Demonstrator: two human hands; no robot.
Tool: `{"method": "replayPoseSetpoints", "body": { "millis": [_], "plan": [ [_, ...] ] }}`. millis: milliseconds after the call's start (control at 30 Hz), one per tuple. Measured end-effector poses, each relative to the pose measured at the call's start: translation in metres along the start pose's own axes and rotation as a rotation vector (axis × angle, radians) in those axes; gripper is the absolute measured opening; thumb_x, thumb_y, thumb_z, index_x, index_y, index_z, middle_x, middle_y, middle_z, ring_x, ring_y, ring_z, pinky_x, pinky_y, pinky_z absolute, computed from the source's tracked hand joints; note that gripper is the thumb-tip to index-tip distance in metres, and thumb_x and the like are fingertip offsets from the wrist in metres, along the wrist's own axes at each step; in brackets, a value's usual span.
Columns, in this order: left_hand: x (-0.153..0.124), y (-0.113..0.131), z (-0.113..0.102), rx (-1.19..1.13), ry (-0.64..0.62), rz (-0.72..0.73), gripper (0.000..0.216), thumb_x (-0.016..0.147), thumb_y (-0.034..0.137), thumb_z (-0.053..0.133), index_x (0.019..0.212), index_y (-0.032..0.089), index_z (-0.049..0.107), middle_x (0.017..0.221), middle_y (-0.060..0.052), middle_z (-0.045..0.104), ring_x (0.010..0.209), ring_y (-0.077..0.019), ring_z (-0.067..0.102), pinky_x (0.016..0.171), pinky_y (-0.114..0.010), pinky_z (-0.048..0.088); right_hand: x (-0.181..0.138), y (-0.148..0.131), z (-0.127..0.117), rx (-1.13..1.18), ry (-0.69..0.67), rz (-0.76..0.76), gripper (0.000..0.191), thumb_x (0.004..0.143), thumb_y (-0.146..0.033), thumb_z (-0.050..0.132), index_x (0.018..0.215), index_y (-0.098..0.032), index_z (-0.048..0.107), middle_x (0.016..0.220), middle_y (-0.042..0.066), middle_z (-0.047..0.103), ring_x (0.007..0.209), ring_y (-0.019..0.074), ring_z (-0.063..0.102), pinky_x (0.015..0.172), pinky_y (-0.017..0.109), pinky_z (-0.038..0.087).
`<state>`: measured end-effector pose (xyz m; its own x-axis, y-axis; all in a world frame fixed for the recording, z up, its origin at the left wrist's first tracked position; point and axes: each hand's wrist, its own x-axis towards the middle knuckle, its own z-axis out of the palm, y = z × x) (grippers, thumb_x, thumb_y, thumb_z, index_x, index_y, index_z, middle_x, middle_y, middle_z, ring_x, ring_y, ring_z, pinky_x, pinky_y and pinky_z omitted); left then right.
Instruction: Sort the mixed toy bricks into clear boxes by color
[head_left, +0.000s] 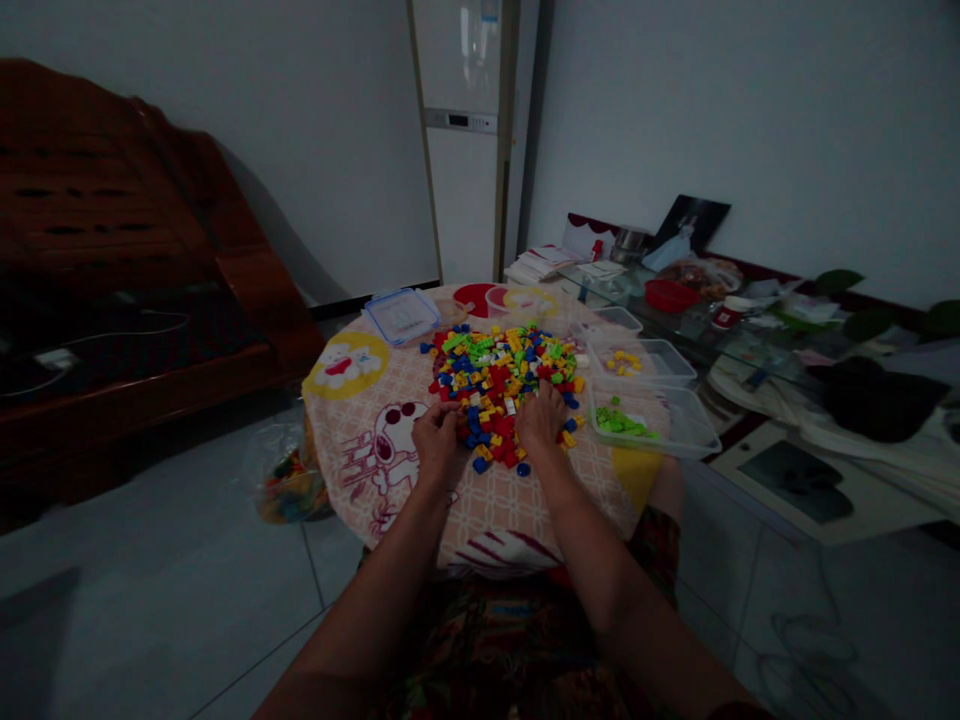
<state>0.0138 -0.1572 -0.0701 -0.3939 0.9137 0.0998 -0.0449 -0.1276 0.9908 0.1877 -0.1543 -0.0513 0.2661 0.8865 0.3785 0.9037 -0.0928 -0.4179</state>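
Left of centre, the person's left hand (437, 432) is curled at the near edge of the brick pile (501, 375) on the round table (360, 420); whether it grips anything cannot be told; the right hand (540, 415) lies open, fingers on the pile; further right, a tub (694, 432) holds green bricks.

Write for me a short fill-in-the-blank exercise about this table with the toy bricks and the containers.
1. The left hand and the right hand touch a pile of toy bricks on a table whose top is ____ in shape.
2. The clear container nearest the right hand holds ____ bricks.
3. The second container, just behind it, holds ____ bricks.
4. A plastic bag of bricks lies on the ____, left of the table.

Missing words: round; green; yellow; floor
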Motion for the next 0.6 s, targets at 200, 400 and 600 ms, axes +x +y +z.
{"method": "replayPoseSetpoints", "body": {
  "millis": [200, 400, 600],
  "plan": [
    [-0.001, 0.006, -0.001, -0.016, -0.007, -0.009, 0.023, 0.067, 0.027, 0.062, 0.083, 0.018, 0.077, 0.078, -0.004, 0.075, 0.072, -0.0192, 0.068, 0.067, -0.029, 0.052, 0.003, -0.005, 0.002, 0.014, 0.008, 0.025, 0.023, 0.091, -0.012, 0.056, 0.099, -0.016, 0.077, 0.147, 0.023, 0.058, 0.125, 0.0361, 0.054, 0.105, 0.053, 0.042],
    [-0.005, 0.016, 0.0, 0.003, -0.003, -0.014, 0.019, 0.066, 0.023, 0.062, 0.079, 0.019, 0.076, 0.075, -0.004, 0.074, 0.072, -0.0195, 0.068, 0.066, -0.028, 0.051, -0.002, 0.007, 0.006, 0.093, 0.15, -0.067, 0.023, 0.095, -0.013, 0.05, 0.096, -0.016, 0.073, 0.14, 0.019, 0.063, 0.127, 0.0305, 0.053, 0.112, 0.047, 0.04],
    [-0.002, 0.007, 0.0, -0.011, -0.005, -0.006, 0.021, 0.066, 0.026, 0.062, 0.081, 0.018, 0.075, 0.076, -0.003, 0.074, 0.072, -0.0186, 0.068, 0.067, -0.028, 0.051, -0.006, 0.012, 0.005, 0.025, 0.122, -0.052, 0.026, 0.095, -0.014, 0.052, 0.096, -0.013, 0.078, 0.14, 0.02, 0.064, 0.124, 0.0305, 0.054, 0.111, 0.046, 0.04]
  ]
}}
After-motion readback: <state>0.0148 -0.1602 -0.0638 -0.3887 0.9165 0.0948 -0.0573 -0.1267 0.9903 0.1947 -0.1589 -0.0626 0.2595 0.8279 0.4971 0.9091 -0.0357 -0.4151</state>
